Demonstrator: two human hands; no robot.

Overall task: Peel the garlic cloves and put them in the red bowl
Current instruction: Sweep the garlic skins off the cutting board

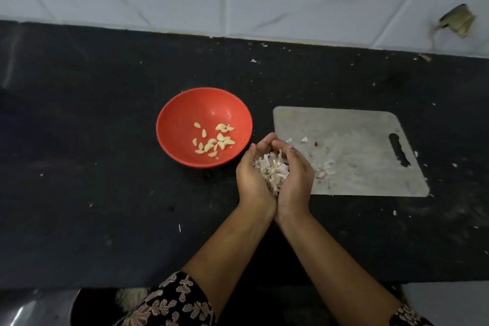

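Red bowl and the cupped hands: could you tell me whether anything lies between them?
Nothing visible does. The left hand and right hand cup garlic skins just right of the red bowl, with only dark counter between.

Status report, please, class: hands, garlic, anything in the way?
Left hand and right hand cupped together, holding garlic skins. Peeled cloves in the red bowl. Scraps on the cutting board; nothing blocks the bowl.

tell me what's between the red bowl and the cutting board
In the head view, the left hand and right hand, cupped together round a heap of garlic skins, sit in the near part of the gap; beyond them only black counter.
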